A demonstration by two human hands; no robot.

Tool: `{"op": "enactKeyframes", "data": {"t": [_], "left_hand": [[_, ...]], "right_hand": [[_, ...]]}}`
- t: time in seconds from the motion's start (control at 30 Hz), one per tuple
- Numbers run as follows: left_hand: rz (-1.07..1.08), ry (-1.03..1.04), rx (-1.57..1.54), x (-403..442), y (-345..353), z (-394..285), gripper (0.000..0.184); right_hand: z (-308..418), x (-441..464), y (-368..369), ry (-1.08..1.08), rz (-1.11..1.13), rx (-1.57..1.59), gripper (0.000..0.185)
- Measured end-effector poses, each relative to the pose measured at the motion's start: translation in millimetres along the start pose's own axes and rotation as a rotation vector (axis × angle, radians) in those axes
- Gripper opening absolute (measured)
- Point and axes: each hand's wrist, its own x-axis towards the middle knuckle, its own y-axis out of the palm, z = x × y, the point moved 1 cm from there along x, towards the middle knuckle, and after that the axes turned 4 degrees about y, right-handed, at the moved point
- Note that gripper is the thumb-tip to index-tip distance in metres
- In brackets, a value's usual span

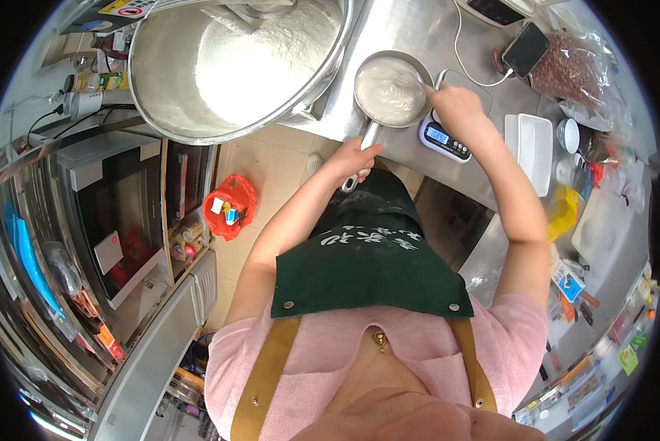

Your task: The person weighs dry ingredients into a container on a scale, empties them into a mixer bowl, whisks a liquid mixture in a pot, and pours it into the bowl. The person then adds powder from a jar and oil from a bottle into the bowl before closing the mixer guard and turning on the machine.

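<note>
My left hand (353, 162) is wrapped round the handle of a small metal saucepan (372, 134) over the steel counter's front edge. Inside the pan is a pale, milky mixture (377, 94). A wire whisk (409, 87) dips into it, its handle gripped in my closed right hand (458, 109). Just below that hand sits a digital kitchen scale (445, 141) with a lit blue display. To the pan's left stands a big steel mixer bowl (150, 92) containing white flour (252, 73), with part of a mixing tool in it.
On the counter's right are a white rectangular tray (532, 154), a phone (526, 50) on a cable, and a clear bag of brown bits (569, 70). A red bag-lined bin (230, 209) stands on the floor. A glass-doored oven (116, 213) is at the left.
</note>
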Motion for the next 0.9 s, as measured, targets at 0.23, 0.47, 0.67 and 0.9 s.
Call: {"op": "enactKeyframes", "data": {"t": [0.23, 0.47, 0.67, 0.9], "left_hand": [[-0.014, 0.006, 0.004, 0, 5, 0, 0.018], [-0.024, 0.013, 0.009, 1, 4, -1, 0.018], [-0.024, 0.000, -0.018, 4, 4, 3, 0.017], [-0.025, 0.001, -0.017, 1, 5, -2, 0.018]], "right_hand": [[8, 3, 9, 0.012, -0.080, 0.129, 0.048], [18, 5, 11, 0.016, -0.240, 0.215, 0.021], [21, -7, 11, -0.071, -0.094, 0.159, 0.021], [7, -13, -4, -0.061, 0.033, 0.139, 0.027]]}}
